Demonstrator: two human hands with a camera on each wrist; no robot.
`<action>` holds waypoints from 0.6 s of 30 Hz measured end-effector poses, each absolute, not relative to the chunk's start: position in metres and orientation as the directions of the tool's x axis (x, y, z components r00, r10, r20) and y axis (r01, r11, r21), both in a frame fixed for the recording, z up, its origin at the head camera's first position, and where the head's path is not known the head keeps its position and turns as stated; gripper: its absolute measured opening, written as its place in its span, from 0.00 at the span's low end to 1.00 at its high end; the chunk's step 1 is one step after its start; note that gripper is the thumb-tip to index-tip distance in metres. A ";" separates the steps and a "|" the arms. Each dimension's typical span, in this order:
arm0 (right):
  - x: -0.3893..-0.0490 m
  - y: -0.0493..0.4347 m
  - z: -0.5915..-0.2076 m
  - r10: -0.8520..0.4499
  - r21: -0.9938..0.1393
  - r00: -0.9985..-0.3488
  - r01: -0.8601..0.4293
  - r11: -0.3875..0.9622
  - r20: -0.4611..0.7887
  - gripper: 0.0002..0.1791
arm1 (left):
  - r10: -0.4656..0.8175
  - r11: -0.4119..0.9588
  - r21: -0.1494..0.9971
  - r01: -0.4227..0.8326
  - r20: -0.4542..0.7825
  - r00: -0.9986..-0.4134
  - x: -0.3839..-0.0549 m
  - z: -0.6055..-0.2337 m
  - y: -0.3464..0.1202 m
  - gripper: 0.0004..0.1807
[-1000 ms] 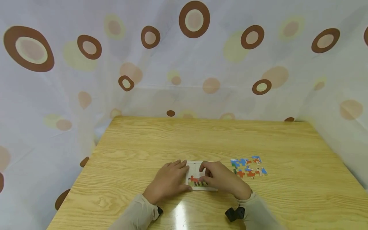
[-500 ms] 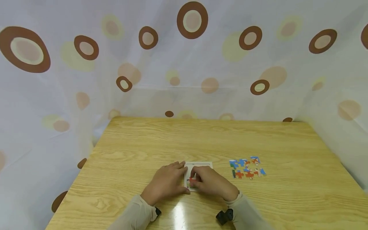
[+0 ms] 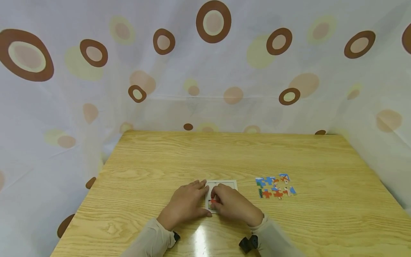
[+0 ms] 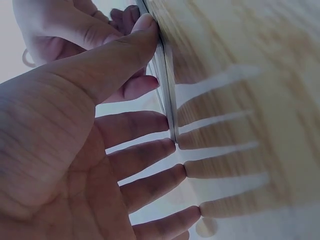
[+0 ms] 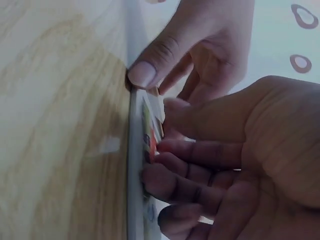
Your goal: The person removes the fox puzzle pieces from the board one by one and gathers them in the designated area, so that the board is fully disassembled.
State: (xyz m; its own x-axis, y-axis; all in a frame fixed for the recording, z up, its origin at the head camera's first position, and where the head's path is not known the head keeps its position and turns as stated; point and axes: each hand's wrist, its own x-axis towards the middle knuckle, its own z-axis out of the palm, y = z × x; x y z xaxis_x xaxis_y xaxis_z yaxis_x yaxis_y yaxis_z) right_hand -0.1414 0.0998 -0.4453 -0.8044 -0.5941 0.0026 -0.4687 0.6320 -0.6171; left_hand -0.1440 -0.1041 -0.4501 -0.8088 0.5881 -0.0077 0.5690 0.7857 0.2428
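Observation:
A shallow white-rimmed puzzle tray (image 3: 224,181) lies on the table between both hands. My left hand (image 3: 186,201) rests along its left side, fingers extended, with the thumb against the near corner; the left wrist view shows the fingertips right at the tray's edge (image 4: 169,85). Over the tray's lower left, my right hand (image 3: 236,205) bends thumb and fingers round a red jigsaw piece (image 3: 213,201). From the right wrist, a tilted jigsaw piece (image 5: 158,131) shows between thumb and index finger, close over the printed pieces in the tray. The right hand hides most of the tray's lower part.
Several loose jigsaw pieces (image 3: 278,193), blue, red and white, lie in two rough rows to the right of the tray. The wood-grain table (image 3: 205,153) meets a dotted cloth (image 3: 234,114) at its back and sides.
My right hand has moved left across the tray, from its right part to the red piece at lower left, and now covers the lower pieces. The left hand stays at the tray's left side.

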 end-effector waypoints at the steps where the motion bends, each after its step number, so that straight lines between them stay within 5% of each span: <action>1: -0.141 0.099 -0.446 -0.590 -0.611 -0.808 -0.468 0.639 0.002 0.05 | 0.589 0.785 0.242 0.570 -0.007 -0.808 -0.144 -0.450 -0.104 0.46; 18: -0.140 0.099 -0.449 -0.557 -0.659 -0.830 -0.426 0.620 0.013 0.10 | 0.594 0.780 0.252 0.572 -0.011 -0.805 -0.143 -0.451 -0.104 0.46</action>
